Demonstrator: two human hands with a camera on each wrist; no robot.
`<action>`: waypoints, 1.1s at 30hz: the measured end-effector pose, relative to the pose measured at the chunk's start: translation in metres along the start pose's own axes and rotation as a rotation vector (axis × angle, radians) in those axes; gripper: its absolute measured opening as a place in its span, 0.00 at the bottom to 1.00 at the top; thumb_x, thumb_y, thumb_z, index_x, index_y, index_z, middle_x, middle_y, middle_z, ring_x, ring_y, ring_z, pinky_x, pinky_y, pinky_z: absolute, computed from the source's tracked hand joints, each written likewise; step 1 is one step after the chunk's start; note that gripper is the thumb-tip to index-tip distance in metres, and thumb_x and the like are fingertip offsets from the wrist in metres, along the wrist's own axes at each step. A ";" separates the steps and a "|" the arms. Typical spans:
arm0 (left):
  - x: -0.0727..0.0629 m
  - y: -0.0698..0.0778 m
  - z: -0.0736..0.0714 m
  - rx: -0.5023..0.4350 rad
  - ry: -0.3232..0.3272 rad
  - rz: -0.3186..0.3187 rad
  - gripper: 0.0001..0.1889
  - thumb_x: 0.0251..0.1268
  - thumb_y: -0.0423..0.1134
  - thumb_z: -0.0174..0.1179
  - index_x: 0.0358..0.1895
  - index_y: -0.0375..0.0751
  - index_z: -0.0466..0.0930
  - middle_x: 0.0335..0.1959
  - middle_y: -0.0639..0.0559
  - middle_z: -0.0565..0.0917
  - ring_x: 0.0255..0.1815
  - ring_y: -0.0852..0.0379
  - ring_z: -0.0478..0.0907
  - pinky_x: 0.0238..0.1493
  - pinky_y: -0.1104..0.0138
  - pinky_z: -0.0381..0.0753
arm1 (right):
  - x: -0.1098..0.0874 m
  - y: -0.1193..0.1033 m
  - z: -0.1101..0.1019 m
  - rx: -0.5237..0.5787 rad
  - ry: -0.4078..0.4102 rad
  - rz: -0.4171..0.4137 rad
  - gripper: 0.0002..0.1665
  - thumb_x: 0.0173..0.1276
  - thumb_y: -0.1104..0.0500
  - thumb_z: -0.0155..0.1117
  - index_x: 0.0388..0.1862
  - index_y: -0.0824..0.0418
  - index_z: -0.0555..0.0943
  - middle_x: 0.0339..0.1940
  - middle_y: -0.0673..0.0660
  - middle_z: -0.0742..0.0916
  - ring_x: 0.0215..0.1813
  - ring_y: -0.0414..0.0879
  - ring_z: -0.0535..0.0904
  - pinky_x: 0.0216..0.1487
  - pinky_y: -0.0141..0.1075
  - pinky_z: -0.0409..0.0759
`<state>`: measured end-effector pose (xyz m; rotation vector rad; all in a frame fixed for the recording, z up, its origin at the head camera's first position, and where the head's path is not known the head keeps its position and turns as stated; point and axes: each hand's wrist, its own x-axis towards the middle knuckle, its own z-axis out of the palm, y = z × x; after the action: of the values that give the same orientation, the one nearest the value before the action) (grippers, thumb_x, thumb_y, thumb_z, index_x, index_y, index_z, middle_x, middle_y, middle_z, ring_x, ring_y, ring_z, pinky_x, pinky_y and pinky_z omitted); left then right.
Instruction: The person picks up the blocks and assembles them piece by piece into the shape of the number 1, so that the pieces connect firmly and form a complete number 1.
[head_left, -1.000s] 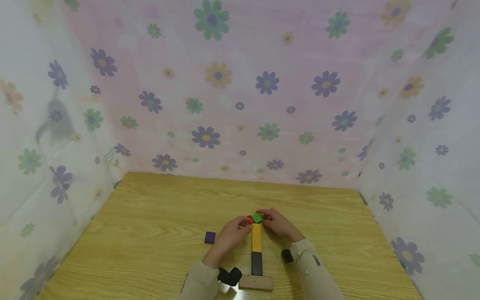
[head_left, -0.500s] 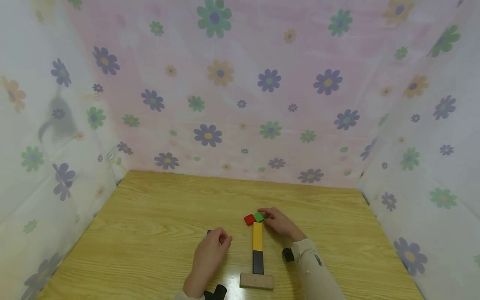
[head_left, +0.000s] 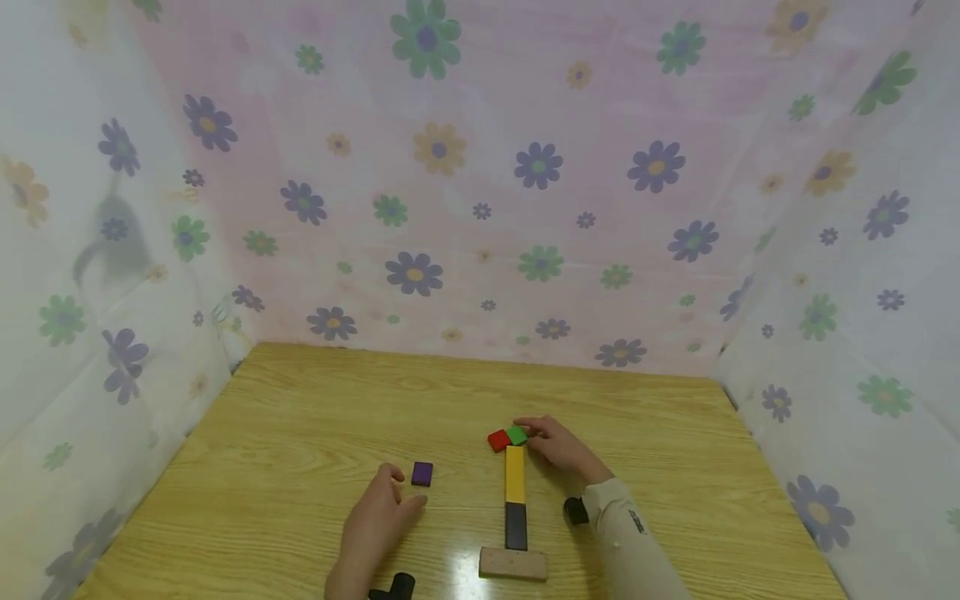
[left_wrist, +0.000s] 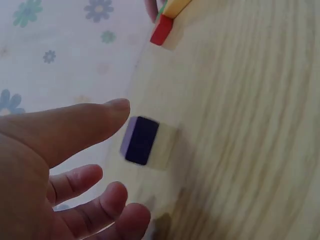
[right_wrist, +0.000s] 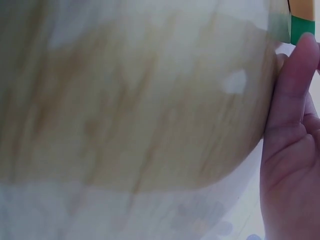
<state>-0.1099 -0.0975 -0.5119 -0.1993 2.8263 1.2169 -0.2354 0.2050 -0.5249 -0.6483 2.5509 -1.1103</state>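
Observation:
A small purple block (head_left: 422, 474) sits on the wooden table, left of the other blocks. My left hand (head_left: 377, 515) is just beside it with nothing held; its thumb and fingers are spread apart. In the left wrist view the thumb tip comes close to the purple block (left_wrist: 141, 141). My right hand (head_left: 561, 446) holds a green block (head_left: 517, 435) at its right side, thumb and forefinger around the corner. A red block (head_left: 498, 441) touches the green one on the left. In the right wrist view the thumb tip overlaps the green block (right_wrist: 303, 29).
Below the red and green blocks a yellow block (head_left: 514, 474) and a black block (head_left: 516, 526) form a straight column. A plain wooden block (head_left: 513, 563) lies crosswise at its foot. Flower-patterned cloth (head_left: 480, 167) hangs behind the table and along both sides.
My left hand has left the red block, moved left and down, passed over the purple block, and now spreads beside it. The right hand has stayed at the green block.

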 end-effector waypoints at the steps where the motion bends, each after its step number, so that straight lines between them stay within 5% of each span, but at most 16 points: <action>1: 0.000 -0.001 0.003 0.002 -0.003 0.008 0.24 0.50 0.51 0.63 0.45 0.42 0.67 0.24 0.55 0.70 0.19 0.59 0.65 0.19 0.65 0.63 | 0.000 0.000 0.000 0.002 -0.002 0.002 0.23 0.69 0.65 0.44 0.63 0.58 0.66 0.51 0.63 0.73 0.19 0.43 0.67 0.26 0.36 0.69; 8: 0.000 0.002 0.012 0.009 0.012 -0.062 0.27 0.49 0.51 0.63 0.50 0.41 0.66 0.22 0.55 0.70 0.16 0.58 0.64 0.17 0.65 0.61 | 0.000 -0.002 0.001 0.015 -0.001 0.007 0.23 0.68 0.66 0.45 0.63 0.60 0.67 0.47 0.63 0.73 0.18 0.42 0.67 0.24 0.35 0.70; 16: 0.004 0.006 0.016 0.056 0.023 -0.107 0.32 0.47 0.55 0.63 0.53 0.43 0.64 0.32 0.50 0.77 0.17 0.55 0.65 0.16 0.63 0.61 | -0.003 -0.004 0.000 0.101 -0.009 0.034 0.22 0.70 0.63 0.44 0.63 0.59 0.66 0.50 0.62 0.72 0.20 0.43 0.69 0.25 0.37 0.71; 33: 0.015 0.005 0.022 0.160 0.036 -0.028 0.25 0.50 0.54 0.61 0.46 0.41 0.70 0.34 0.51 0.79 0.20 0.58 0.69 0.18 0.63 0.62 | -0.007 -0.001 0.001 0.107 0.006 0.030 0.22 0.71 0.61 0.44 0.63 0.58 0.66 0.52 0.59 0.70 0.20 0.44 0.69 0.25 0.37 0.71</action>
<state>-0.1256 -0.0795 -0.5249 -0.2532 2.9230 0.9859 -0.2283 0.2072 -0.5246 -0.5790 2.4775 -1.2302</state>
